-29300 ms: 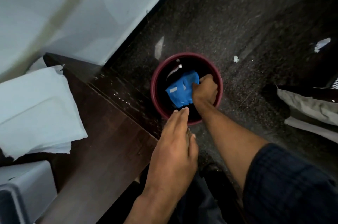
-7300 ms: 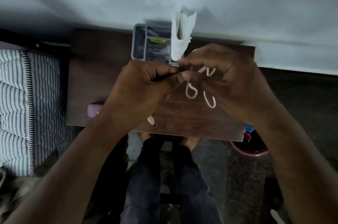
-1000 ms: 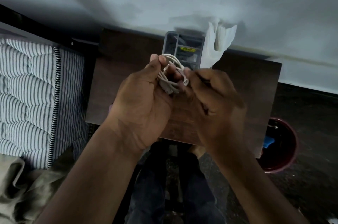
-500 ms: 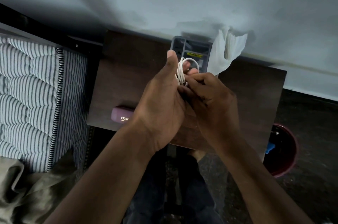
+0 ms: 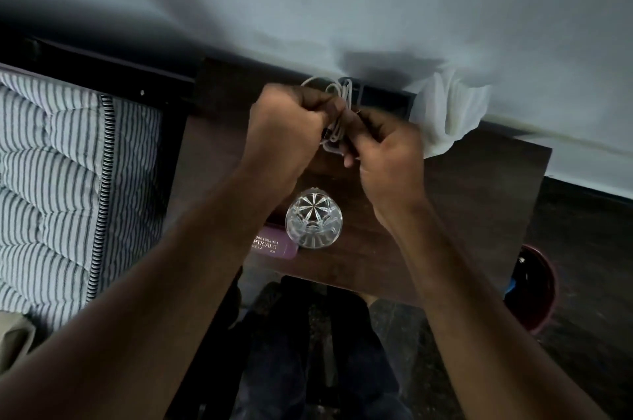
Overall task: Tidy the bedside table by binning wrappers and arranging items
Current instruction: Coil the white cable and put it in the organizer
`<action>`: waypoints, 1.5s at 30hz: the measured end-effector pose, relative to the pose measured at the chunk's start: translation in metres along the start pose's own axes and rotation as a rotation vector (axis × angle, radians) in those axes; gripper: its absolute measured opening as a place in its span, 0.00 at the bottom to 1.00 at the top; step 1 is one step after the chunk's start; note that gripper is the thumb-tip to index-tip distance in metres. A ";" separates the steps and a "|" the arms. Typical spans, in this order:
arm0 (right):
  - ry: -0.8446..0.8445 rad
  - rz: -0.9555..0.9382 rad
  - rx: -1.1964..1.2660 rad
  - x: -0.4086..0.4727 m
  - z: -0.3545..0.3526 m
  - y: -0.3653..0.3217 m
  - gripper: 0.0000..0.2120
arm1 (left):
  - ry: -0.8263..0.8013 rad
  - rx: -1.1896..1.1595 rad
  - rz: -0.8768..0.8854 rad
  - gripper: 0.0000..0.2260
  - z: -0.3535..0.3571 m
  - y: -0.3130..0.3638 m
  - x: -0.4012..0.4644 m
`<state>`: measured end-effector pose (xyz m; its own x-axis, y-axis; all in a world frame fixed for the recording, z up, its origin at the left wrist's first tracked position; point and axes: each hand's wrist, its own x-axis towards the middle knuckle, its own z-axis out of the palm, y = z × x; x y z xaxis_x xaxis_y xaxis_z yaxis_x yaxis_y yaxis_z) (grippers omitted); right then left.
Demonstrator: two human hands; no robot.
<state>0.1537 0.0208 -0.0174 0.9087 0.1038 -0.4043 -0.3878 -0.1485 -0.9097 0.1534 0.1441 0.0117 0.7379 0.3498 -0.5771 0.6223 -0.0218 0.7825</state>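
White cable [image 5: 337,118] coil, long axis toward wall, pinched between left hand [image 5: 286,131] and right hand [image 5: 387,152] grip

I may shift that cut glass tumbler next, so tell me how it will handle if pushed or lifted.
The glass tumbler looks thick-walled, so probably heavy for its size. Its cut facets should give grip, though bare glass may slip. It stands upright beside the purple case, so a low push would likely slide it rather than tip it.

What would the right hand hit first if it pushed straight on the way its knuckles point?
Probably the left hand: the right hand points left and slightly away, with the coiled white cable gripped between them. Depth is unclear.
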 end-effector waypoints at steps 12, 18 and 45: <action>0.103 0.160 0.276 0.007 -0.002 0.016 0.09 | 0.040 0.187 0.181 0.05 0.011 -0.003 0.003; 0.115 0.129 0.227 0.006 -0.008 0.017 0.11 | 0.034 0.560 0.146 0.13 0.019 0.003 0.002; 0.146 0.185 0.107 0.017 0.004 0.016 0.09 | 0.140 0.488 0.251 0.10 0.027 -0.034 0.010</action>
<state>0.1625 0.0247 -0.0388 0.8306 -0.0597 -0.5536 -0.5563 -0.0457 -0.8297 0.1465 0.1233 -0.0263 0.8578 0.3980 -0.3252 0.5056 -0.5394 0.6734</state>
